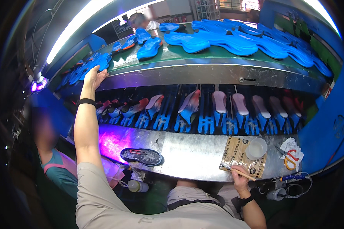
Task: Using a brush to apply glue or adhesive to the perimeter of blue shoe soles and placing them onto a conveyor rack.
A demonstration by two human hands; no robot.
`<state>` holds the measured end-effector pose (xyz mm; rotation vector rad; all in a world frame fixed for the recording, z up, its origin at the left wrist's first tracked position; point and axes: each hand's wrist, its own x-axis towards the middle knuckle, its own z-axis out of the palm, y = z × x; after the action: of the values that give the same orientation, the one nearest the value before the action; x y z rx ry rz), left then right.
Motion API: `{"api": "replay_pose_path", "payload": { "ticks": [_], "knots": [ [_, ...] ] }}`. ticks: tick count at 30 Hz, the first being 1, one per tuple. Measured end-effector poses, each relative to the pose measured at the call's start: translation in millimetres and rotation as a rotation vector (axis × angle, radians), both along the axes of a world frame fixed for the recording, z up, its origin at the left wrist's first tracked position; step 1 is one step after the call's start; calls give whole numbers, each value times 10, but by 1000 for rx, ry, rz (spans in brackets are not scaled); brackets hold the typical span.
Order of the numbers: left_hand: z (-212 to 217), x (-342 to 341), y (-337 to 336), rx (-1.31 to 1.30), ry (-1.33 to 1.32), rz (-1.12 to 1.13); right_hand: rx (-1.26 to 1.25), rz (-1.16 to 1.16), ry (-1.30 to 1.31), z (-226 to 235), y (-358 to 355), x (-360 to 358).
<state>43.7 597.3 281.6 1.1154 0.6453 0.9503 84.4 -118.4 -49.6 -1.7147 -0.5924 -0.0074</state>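
Note:
My left hand [94, 78] is raised to the edge of the green conveyor belt [122, 60], fingers apart. It is at the near end of a blue shoe sole [99, 64]; whether it touches the sole I cannot tell. Low on the right, my right hand [240, 178] grips a brush [245, 174] by its wooden handle, bristles pointing left over a taped cardboard sheet [233, 150]. On that sheet stands a translucent plastic cup [256, 149]. A dark shoe upper [141, 157] lies on its own on the metal bench [191, 152], left of centre.
Many blue soles [225, 42] cover the upper belt. Beneath it, a rack [206, 110] holds several pink-and-blue shoe parts upright. Orange-handled scissors [289, 162] lie by crumpled white paper [292, 147]. A co-worker [63, 171] is close on the left, another person [143, 22] behind the belt.

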Motion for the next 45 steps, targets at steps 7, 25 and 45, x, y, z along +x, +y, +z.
{"api": "replay_pose_path", "payload": {
  "ticks": [7, 25, 45],
  "knots": [
    [9, -334, -1075, 946, 645, 586, 22, 14, 37, -2, 3, -7],
    [-740, -1090, -2971, 902, -48, 435, -151, -153, -125, 850, -388, 568],
    [-2377, -1451, -4755, -637, -93, -1289, -584, -263, -141, 1164, -461, 983]
  ]
}}
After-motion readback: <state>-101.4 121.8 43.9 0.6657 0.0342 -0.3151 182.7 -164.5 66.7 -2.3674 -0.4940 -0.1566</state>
